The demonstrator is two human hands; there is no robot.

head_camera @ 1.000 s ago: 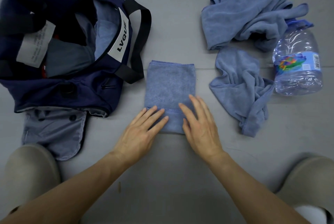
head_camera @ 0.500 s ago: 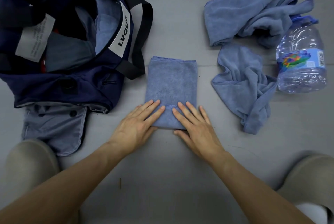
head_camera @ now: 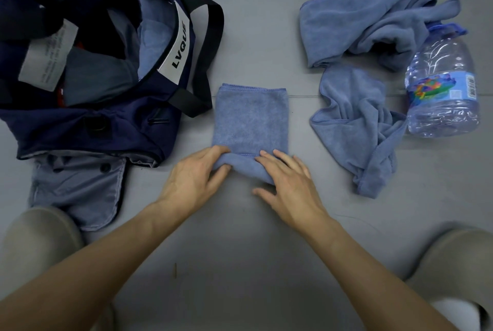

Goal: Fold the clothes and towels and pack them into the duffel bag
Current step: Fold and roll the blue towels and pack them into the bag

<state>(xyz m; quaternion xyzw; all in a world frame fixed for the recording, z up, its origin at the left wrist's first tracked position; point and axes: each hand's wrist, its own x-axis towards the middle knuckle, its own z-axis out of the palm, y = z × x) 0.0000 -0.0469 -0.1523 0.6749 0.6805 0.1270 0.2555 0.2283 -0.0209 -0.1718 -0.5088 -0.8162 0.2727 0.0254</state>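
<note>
A folded blue towel point(head_camera: 250, 119) lies on the grey floor in front of me. My left hand point(head_camera: 194, 181) grips its near left corner, fingers on top and thumb underneath, so the near edge is lifted. My right hand point(head_camera: 288, 183) holds the near right corner, fingers over the cloth and thumb spread on the floor side. The open navy duffel bag point(head_camera: 88, 127) lies at the left with folded cloth inside. Two crumpled blue towels lie at the right, one far point(head_camera: 368, 18), one nearer point(head_camera: 357, 127).
A clear plastic water bottle point(head_camera: 442, 85) lies at the far right against the towels. A grey-blue buttoned garment point(head_camera: 77, 191) sticks out from under the bag's near side. My knees point(head_camera: 34, 245) frame the bottom corners. Bare floor lies between my arms.
Both hands slid back from flat on the towel to its near edge and took hold of the corners. The near edge has risen and bunched up.
</note>
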